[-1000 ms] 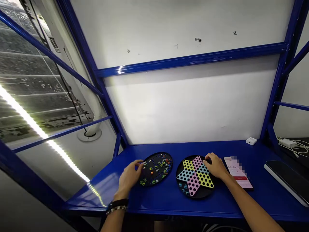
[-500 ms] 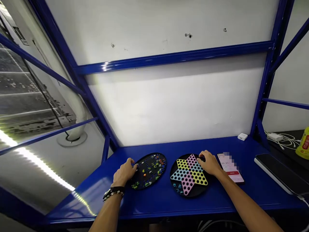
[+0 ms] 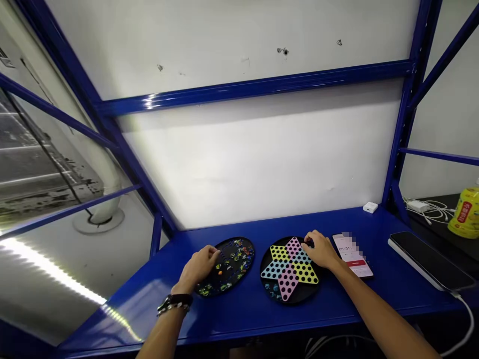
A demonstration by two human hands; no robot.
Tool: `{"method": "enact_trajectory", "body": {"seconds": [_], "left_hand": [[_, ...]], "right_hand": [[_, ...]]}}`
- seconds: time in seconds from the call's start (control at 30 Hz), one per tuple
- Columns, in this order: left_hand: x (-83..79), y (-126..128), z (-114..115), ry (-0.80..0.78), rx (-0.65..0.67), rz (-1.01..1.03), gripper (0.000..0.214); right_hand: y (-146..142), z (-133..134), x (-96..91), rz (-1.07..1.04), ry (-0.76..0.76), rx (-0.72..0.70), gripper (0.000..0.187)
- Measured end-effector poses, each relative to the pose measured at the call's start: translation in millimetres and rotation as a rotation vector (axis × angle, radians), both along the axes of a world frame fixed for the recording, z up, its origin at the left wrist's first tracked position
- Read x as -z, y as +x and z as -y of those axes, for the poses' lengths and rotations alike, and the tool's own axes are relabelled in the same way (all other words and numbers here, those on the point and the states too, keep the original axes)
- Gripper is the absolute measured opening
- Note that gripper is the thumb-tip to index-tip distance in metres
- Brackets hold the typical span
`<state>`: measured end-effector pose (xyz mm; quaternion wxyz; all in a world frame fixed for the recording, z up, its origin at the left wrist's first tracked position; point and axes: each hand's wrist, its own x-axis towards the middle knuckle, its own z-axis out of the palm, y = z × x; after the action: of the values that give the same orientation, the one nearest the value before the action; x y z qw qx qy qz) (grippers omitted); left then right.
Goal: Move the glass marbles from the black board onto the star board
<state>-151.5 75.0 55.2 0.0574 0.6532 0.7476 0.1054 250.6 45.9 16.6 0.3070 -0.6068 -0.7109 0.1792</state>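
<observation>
Two round black trays lie on a blue shelf [image 3: 329,304]. The left tray [image 3: 234,264] holds several loose coloured marbles. My left hand [image 3: 198,269] rests on its left edge with the fingers curled over the rim. The right one is a Chinese checkers board [image 3: 288,269] with a star of yellow, pink and light-blue points, and a few marbles sit near its lower left. My right hand [image 3: 321,250] lies on the board's upper right edge, fingers bent downward. A dark beaded bracelet circles my left wrist.
A phone [image 3: 352,255] with a lit timer screen lies right of the board. A small white box [image 3: 370,207] sits at the back right. A dark tablet [image 3: 426,259] with a cable, a white charger [image 3: 417,205] and a yellow bottle [image 3: 464,213] are further right. Blue frame bars surround the shelf.
The view has swung to the right and slightly down, bringing the yellow bottle into sight. Both hands stay on the same edges of the tray and board.
</observation>
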Motion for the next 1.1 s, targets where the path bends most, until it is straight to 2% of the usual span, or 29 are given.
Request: {"method": "enact_trajectory", "body": {"seconds": [0.1, 0.17, 0.3, 0.4, 0.53, 0.7, 0.77, 0.87, 0.9, 0.97, 1.1], "left_hand": [[-12.4, 40, 15, 0.087, 0.2, 0.302, 0.039], [-18.2, 75, 33, 0.074, 0.358, 0.438, 0.041], [-16.6, 132, 73, -0.205, 0.608, 0.436, 0.032], [-11.3, 148, 88, -0.247, 0.663, 0.338, 0.024], [-11.3, 143, 94, -0.124, 0.672, 0.263, 0.015], [-8.6, 127, 89, 0.002, 0.633, 0.212, 0.024], [-1.7, 110, 77, 0.113, 0.533, 0.162, 0.029], [14.0, 74, 52, 0.251, 0.254, 0.02, 0.041], [19.8, 61, 45, 0.246, 0.169, -0.033, 0.046], [30.5, 40, 33, 0.18, 0.088, -0.076, 0.056], [42.4, 19, 27, 0.081, 0.137, 0.023, 0.053]], "right_hand": [[0, 0, 0.5, 0.001, -0.005, 0.0, 0.015], [0, 0, 0.5, 0.002, -0.008, 0.004, 0.014], [0, 0, 0.2, -0.003, -0.01, 0.005, 0.013], [1, 0, -0.3, 0.0, -0.013, -0.007, 0.013], [1, 0, -0.8, 0.0, -0.013, -0.007, 0.014], [0, 1, -0.3, 0.0, -0.016, -0.003, 0.013], [0, 1, 0.3, 0.0, -0.015, 0.001, 0.013], [0, 0, 1.5, -0.003, -0.006, -0.003, 0.014], [0, 0, 1.9, -0.006, -0.004, -0.004, 0.014], [0, 0, 2.5, -0.008, -0.001, -0.005, 0.015], [0, 0, 2.8, 0.001, 0.007, 0.0, 0.014]]}}
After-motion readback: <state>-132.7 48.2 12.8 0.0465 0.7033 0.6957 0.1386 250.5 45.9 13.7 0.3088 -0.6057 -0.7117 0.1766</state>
